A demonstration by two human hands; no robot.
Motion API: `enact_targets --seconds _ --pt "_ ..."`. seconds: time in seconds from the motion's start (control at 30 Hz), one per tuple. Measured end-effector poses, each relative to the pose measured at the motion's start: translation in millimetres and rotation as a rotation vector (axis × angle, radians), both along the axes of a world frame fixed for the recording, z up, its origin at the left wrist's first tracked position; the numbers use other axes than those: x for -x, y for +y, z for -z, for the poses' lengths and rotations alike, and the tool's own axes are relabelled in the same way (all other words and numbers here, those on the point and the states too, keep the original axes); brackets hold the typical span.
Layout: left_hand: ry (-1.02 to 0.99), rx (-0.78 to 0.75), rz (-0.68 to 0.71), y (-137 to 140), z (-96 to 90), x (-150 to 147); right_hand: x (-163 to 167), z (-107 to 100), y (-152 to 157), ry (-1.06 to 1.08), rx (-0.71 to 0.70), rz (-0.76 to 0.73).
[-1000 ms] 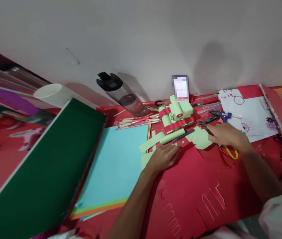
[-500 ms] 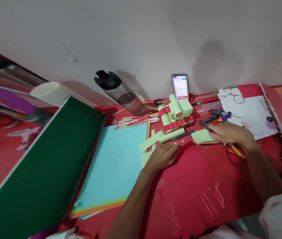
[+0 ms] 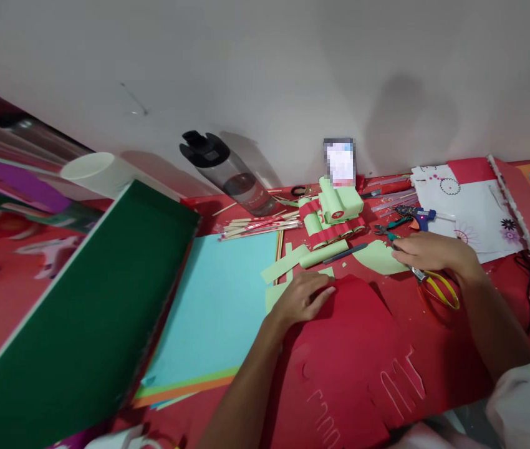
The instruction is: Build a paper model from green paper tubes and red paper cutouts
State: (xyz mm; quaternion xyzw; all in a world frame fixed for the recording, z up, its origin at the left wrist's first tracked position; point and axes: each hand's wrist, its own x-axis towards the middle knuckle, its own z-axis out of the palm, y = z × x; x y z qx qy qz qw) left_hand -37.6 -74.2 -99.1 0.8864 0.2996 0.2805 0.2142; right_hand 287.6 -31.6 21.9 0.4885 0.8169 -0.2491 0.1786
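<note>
My left hand pinches the upper edge of a red paper sheet, thumb on top; the sheet bulges up a little and has curved outlines drawn near its lower end. Over on the right, my right hand is closed over the blade end of scissors, whose yellow and orange handles stick out below the palm. Its fingertips are near pliers and a pale green paper scrap. Beyond the hands stands a green-and-red paper model. A dark pen lies before it by a green paper roll.
A clear bottle with a black lid stands by the wall, with wooden sticks near it. A dark green board leans at left beside blue paper. A phone, a blue glue gun and cables are also around.
The red sheet has lifted and shifted slightly under my left hand, whose thumb now stands out more. Beside my right hand, the scissors' handles have swung and the green scrap has turned.
</note>
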Motion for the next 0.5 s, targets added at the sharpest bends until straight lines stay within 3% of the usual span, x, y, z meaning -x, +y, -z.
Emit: enact_targets --seconds 0.17,0.3,0.5 --pt "-0.078 0.068 -0.098 -1.6 1.3 3.7 -5.3 2.7 2.9 0.125 0.003 -0.038" --pt "-0.116 0.062 -0.114 -1.8 2.3 3.0 -6.2 2.9 2.9 0.180 0.048 0.044" --pt "-0.223 0.134 -0.149 -1.8 1.4 2.4 -4.7 3.9 1.7 0.222 -0.055 0.065"
